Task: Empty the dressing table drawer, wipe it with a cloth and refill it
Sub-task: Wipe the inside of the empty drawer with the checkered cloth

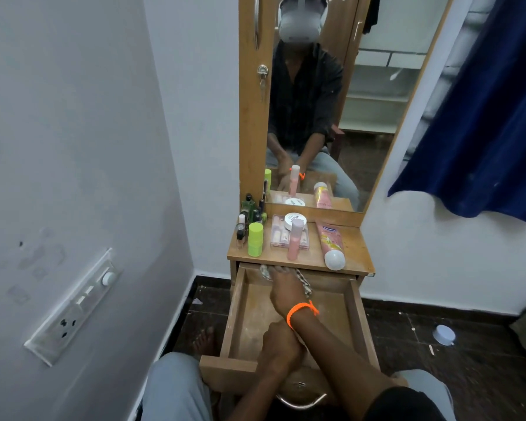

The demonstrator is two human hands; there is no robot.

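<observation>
The wooden drawer [240, 314] of the dressing table is pulled out, and its dusty floor holds no items. My right hand [284, 288], with an orange band at the wrist, reaches to the drawer's back wall and presses a patterned cloth [306, 288] down there. The cloth's ends stick out on both sides of the hand, and the fingertips are partly hidden under the table top. My left hand [281, 349] lies under the right forearm and grips the drawer's front edge.
On the table top [356, 247] stand a green bottle [255, 240], a pink bottle [295, 243], a clear box with a white jar [295, 220], a lying pink tube [331, 243] and several small dark bottles [249, 212]. Behind is a mirror [368, 117]; a blue curtain [483, 117] hangs at the right.
</observation>
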